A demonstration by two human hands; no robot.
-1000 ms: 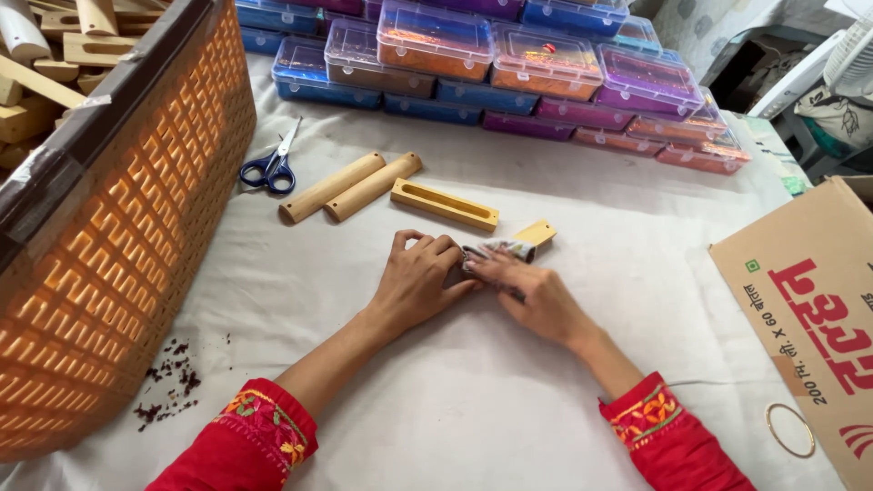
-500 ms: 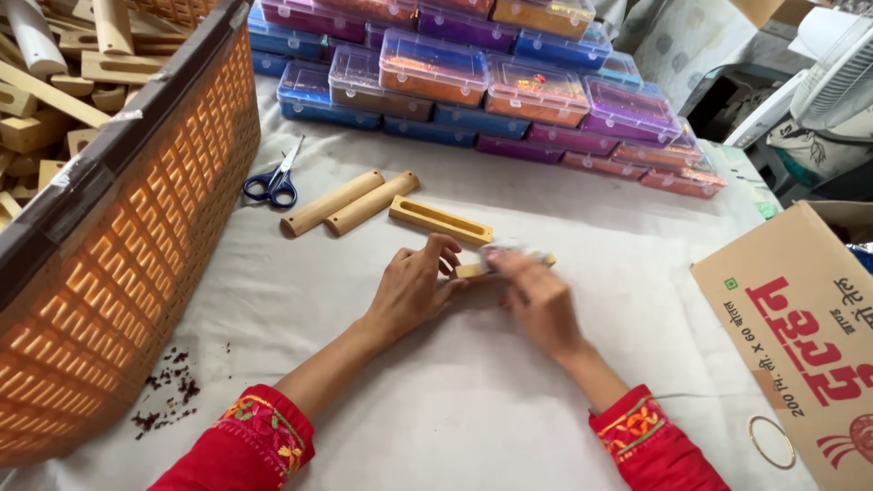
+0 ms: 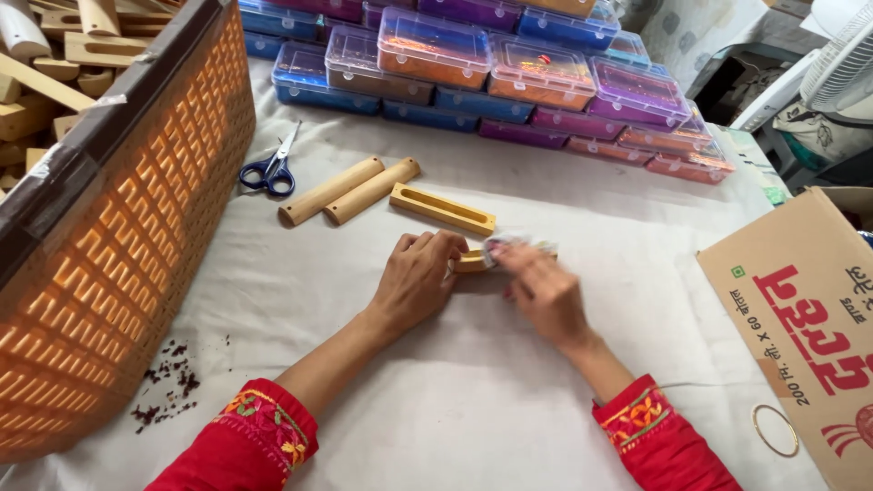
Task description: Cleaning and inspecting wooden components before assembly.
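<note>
The small wooden piece point(image 3: 470, 263) lies with its long axis left to right between both hands: left hand point(image 3: 418, 280) curled over its left end, right hand point(image 3: 540, 289) pinching a blurred wrapper point(image 3: 514, 244) at its right end.

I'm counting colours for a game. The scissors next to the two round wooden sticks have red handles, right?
Not quite. The head view shows the scissors have blue handles, not red. They do lie beside the two round wooden sticks on the white cloth.
</note>
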